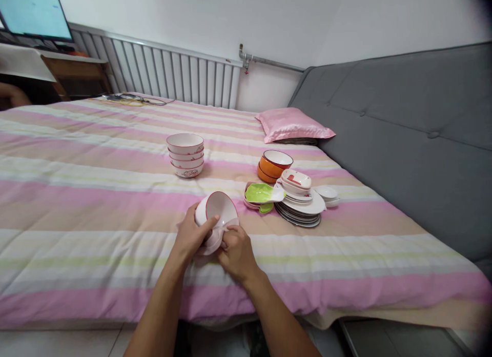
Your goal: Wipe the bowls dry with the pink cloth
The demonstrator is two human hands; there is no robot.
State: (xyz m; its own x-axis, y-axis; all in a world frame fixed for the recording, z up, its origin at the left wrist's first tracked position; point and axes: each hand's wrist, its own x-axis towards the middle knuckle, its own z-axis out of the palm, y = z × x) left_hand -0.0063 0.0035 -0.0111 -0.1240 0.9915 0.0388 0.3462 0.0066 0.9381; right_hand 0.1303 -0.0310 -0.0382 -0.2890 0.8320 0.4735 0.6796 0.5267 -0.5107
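Bowl (221,208) tilts over the bed (115,244), my left hand (192,231) clasping its wall, right hand (235,246) pinching a thin sheet (211,243) near its rim; likely slick and breakable, I'd grip wall and rim.

Striped bed (96,203) with stacked white bowls (187,159), orange bowls (269,168), piled plates (306,207) and loose cables (134,98).

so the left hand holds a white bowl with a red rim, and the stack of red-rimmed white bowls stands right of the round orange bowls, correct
Not quite: the head view shows the stack of red-rimmed white bowls standing left of the round orange bowls. The left hand does hold a white bowl with a red rim.
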